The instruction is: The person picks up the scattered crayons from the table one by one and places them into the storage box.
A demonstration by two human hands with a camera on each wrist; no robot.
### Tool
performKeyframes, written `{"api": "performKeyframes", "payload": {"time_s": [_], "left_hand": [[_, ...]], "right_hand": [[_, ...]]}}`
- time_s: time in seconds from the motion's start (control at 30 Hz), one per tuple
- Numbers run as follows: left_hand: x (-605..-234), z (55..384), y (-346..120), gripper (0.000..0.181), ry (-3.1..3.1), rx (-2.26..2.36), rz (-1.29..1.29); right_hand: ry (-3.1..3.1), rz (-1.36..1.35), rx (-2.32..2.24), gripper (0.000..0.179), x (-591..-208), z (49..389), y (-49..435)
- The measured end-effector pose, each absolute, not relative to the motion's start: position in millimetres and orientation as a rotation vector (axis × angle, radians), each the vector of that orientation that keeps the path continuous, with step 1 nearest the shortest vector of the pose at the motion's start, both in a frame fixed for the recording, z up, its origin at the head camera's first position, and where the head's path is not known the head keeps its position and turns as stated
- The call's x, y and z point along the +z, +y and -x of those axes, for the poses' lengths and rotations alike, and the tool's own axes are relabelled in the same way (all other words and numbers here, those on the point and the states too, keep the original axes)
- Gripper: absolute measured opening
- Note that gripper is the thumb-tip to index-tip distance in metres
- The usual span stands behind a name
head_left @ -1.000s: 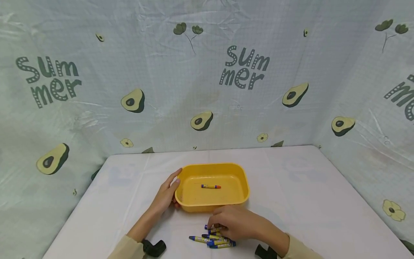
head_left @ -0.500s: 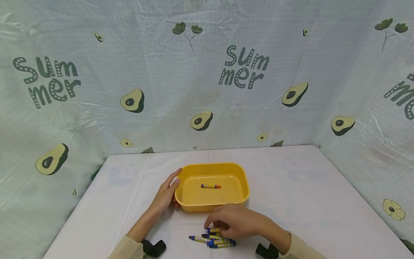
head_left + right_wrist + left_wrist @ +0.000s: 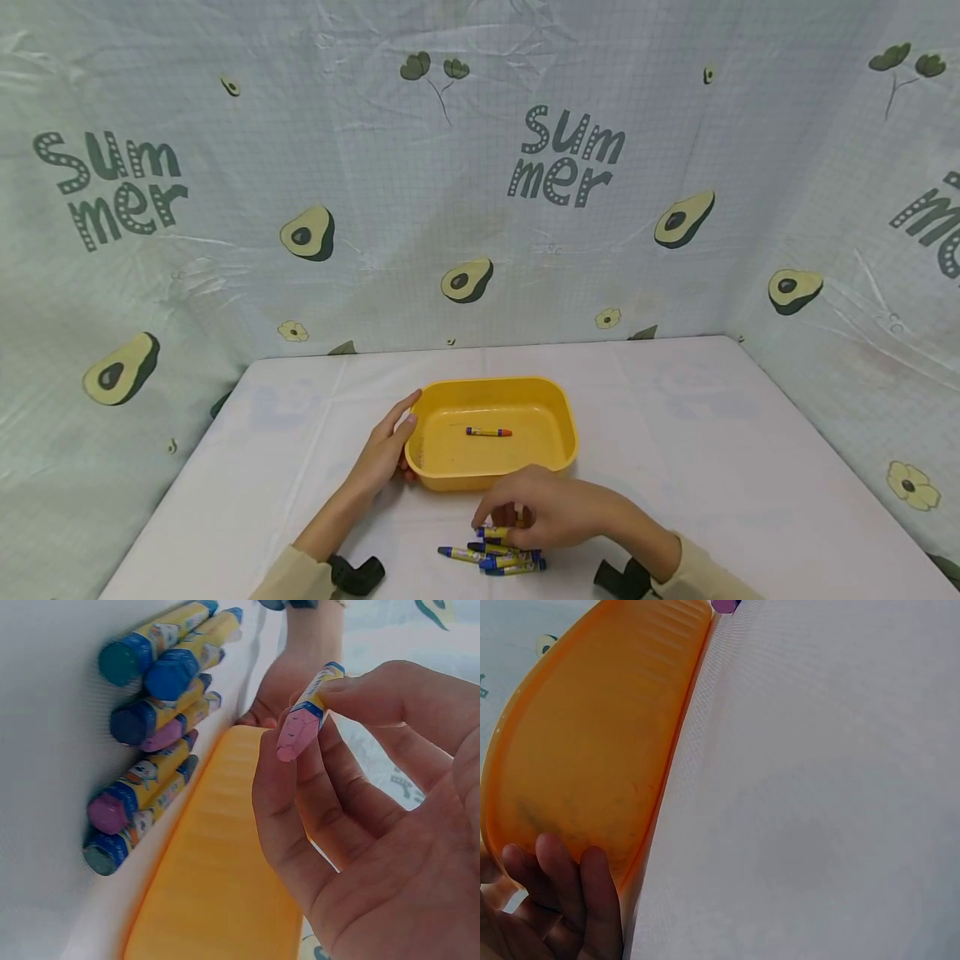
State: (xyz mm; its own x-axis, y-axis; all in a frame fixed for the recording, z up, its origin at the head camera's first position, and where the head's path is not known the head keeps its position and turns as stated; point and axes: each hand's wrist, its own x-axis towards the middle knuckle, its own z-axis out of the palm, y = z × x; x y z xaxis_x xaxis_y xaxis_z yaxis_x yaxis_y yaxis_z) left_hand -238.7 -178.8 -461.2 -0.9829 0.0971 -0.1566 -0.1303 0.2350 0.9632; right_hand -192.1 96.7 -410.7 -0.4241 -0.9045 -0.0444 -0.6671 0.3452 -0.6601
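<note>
On the white-covered table (image 3: pixel 645 433), we pinch the pink-tipped crayon (image 3: pixel 306 724) between right thumb and fingers, raised off the loose crayons (image 3: pixel 510 562) beneath the right hand (image 3: pixel 551 508); a light, firm pinch should suffice, lifted straight to avoid rolling its neighbours. Our left hand (image 3: pixel 380 454) grips the end of the yellow tray (image 3: pixel 457 483) beside it, and we should hold that wall steady, without tilting it.

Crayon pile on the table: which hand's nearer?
Right. The right hand is right by the crayon pile, pinching a pink crayon; the left hand is farther off, at the left end of the yellow tray.
</note>
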Motion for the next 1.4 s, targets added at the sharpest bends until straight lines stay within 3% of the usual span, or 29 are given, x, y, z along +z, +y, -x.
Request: {"api": "performKeyframes", "payload": {"time_s": [0.7,1.4], "left_hand": [[-463,239,-177,0.039,2.311,1.860,0.011],[-463,237,-178,0.039,2.316,1.850,0.028]], "right_hand": [[2.298,1.403,-0.822,0.033,-372,211,95],[2.436,1.364,-0.716,0.034,-336,267,79]]}}
